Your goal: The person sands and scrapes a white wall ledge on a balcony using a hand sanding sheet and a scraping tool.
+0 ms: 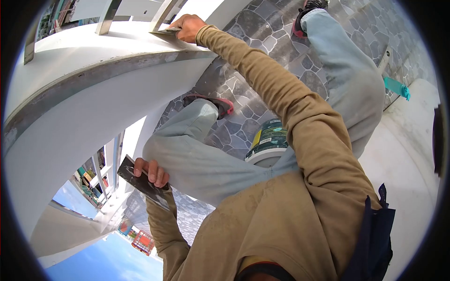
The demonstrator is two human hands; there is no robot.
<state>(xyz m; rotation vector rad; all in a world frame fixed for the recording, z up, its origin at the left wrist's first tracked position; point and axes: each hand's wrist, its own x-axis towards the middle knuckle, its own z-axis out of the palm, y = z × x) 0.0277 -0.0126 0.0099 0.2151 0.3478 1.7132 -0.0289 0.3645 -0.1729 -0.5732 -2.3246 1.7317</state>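
My right hand [188,28] is stretched out over the top of a white curved ledge [136,41], closed around a thin flat scraper [167,31]. The scraper's blade lies at the ledge surface near the foot of a metal post [161,14]. Lower down, my left hand [152,172] grips a dark flat plate [140,181] with whitish smears on it; its fingers wrap over the edge. That plate is held beside my left knee, apart from the wall.
A bucket [268,137] with a green and yellow label stands between my legs on the stone-patterned floor [253,30]. A teal bottle [397,88] lies at the right. More metal posts [108,16] rise from the ledge, and a grey strip [93,70] runs along its edge.
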